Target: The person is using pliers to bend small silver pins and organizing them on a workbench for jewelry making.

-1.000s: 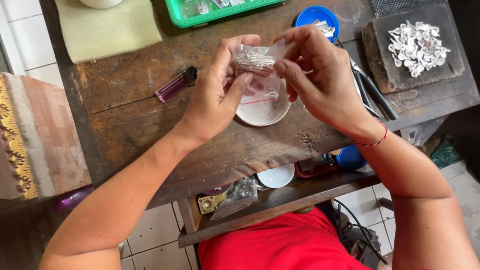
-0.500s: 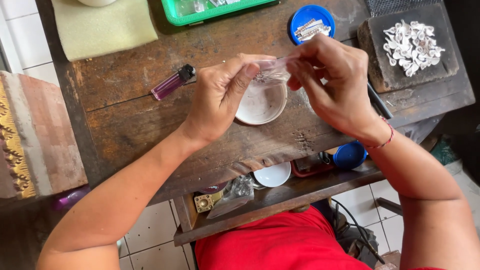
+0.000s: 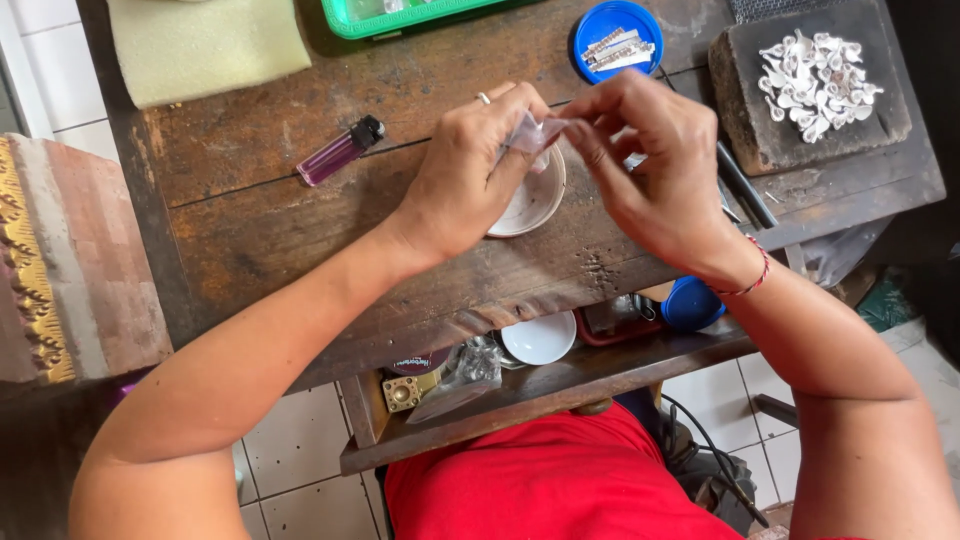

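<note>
My left hand [image 3: 465,180] and my right hand [image 3: 650,170] meet over a small white bowl [image 3: 530,205] on the dark wooden workbench [image 3: 300,240]. Both pinch a small clear plastic bag [image 3: 533,133] between thumb and fingers, just above the bowl's rim. The left hand wears a ring, the right wrist a red string bracelet. What is inside the bag cannot be made out.
A purple lighter [image 3: 340,152] lies left of the hands. A blue lid [image 3: 617,35] with metal bits, a dark block [image 3: 810,85] heaped with small white pieces, a green tray [image 3: 400,15] and yellow foam [image 3: 205,45] sit at the back. A lower shelf [image 3: 560,385] holds a white dish and tins.
Both hands have lowered the plastic bag and drawn it closer over the bowl; the bag now looks more crumpled and mostly hidden by the fingers.
</note>
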